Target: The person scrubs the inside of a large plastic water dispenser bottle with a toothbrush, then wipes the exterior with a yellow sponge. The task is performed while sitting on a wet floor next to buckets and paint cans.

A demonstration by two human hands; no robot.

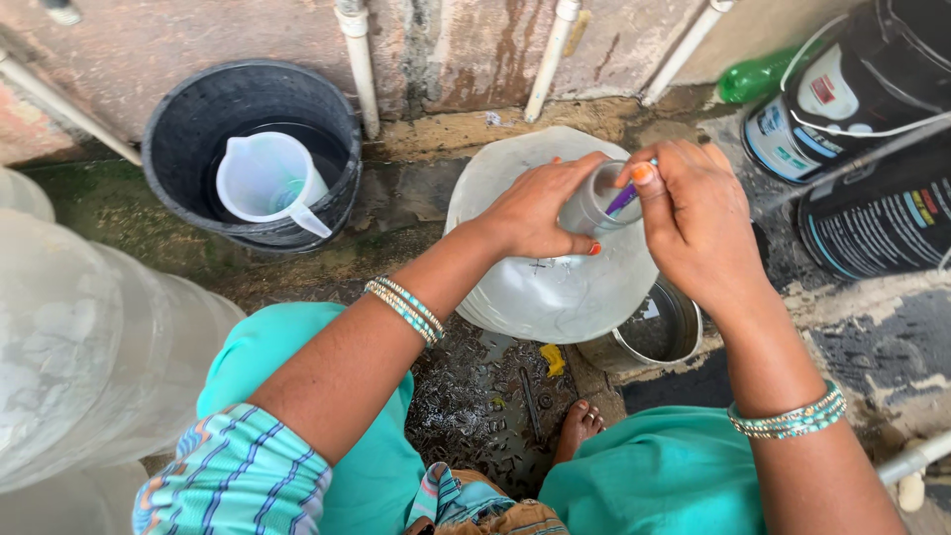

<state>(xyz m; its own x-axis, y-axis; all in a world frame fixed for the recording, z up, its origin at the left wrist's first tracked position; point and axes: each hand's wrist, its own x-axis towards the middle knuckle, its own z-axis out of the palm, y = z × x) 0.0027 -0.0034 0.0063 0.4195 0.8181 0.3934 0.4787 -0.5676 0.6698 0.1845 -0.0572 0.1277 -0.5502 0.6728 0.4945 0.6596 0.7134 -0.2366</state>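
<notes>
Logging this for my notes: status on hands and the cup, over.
Left hand grips small clear cup. Right hand pokes purple stick into it. White bag underneath; nothing blocking.

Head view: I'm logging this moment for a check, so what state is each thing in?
Left hand: gripping the glass.
Right hand: holding a purple stick in the glass.
Glass: tilted, held.
Jug: upright in the bucket.
Bucket: holds water.
Steel pot: upright, open.
</notes>
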